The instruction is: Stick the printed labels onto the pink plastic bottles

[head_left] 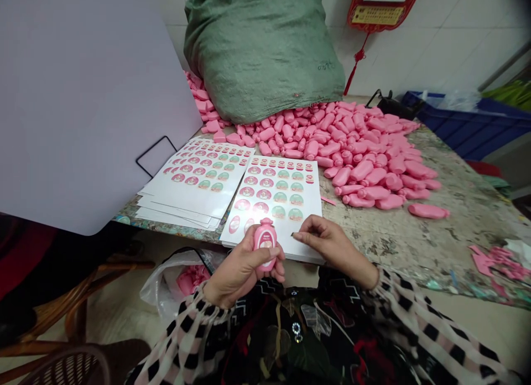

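Note:
My left hand (238, 268) is wrapped round a small pink plastic bottle (266, 229), held upright in front of my body, with the thumb across its front. An oval label with a white middle is on that bottle's face. To the right, my right hand (338, 246) hovers over the lower right part of a white sticker sheet (271, 177). Its thumb and forefinger are pinched together; a small dark spot shows at the tips, and I cannot make out whether they hold anything. Rows of pink and green stickers cover the sheet, with bare backing at its lower right.
A second stack of sticker sheets (194, 199) lies to the left. Behind are heaped pink bottles (357, 147) and a large green sack (265, 47). Pink scraps (493, 263) lie at right, beyond them a blue crate (460, 130). A pale panel (91, 97) blocks the left.

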A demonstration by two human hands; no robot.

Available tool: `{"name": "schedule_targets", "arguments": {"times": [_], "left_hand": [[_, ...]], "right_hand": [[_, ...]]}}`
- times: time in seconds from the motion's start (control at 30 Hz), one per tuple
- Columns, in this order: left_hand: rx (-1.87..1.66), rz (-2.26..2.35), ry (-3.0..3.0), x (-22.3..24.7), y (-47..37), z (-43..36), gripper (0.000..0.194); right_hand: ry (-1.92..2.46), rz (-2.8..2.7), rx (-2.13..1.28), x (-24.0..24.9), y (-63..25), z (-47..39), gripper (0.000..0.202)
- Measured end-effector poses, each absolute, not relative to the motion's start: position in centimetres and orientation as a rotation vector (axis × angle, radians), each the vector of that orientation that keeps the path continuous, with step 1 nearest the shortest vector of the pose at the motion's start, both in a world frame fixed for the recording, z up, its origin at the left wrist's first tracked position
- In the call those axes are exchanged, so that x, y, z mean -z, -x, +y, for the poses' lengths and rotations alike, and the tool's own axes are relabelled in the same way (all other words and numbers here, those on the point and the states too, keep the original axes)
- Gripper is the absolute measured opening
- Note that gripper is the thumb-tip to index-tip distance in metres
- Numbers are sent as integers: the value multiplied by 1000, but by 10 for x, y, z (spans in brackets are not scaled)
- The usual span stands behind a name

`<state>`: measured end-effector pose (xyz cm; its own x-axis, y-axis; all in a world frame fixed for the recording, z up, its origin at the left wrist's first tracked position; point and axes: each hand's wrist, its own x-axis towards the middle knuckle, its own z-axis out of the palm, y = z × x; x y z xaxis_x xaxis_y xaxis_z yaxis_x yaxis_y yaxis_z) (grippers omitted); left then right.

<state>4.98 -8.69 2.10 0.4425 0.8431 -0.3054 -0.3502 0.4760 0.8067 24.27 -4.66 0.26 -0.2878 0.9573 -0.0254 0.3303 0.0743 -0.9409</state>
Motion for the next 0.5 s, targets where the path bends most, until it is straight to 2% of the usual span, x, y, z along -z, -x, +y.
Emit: {"name": "schedule_targets", "arguments": {"times": [0.1, 0.2, 0.33, 0.5], "left_hand": [[-797, 763, -738, -21, -55, -87, 45], [-752, 752, -736, -17, -69, -89, 38], [-780, 812, -757, -10, -74, -93, 28], [-897, 1071, -745, -3, -28, -108, 41]], "right_hand": [[1323, -1613, -1131, -5, -239, -50, 29], [1277, -1640, -1030, -6, -223, -60, 37], [1293, -1646, -908, 4, -224, -57, 26], [1571, -1948, -440, 16, -290, -27, 18]]}}
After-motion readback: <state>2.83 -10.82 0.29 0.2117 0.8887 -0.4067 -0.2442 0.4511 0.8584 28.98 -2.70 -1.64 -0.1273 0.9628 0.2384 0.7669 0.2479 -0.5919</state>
